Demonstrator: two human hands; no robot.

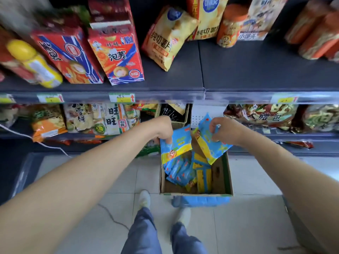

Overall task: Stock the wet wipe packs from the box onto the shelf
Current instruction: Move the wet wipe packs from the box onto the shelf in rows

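Both hands were over the open cardboard box (227, 173) at lower centre of the frame. The left hand (163, 130) had its grip closed on one blue-and-yellow wet wipe pack (177, 145), pinched at its upper edge. The right hand (223, 130) had its grip closed on a second pack (211, 143), held tilted above the box. Further packs (187, 173) lay loose in the box, most toward its left and middle; the right side showed bare cardboard.

Judgement: the task was partly done at best. No wipe packs were visible on any shelf, so the amount already stocked could not be told.

The dark upper shelf (238, 70) had bare space at centre and right, between snack bags (168, 35). The lower shelf was crowded; a basket (180, 114) stood behind the hands.
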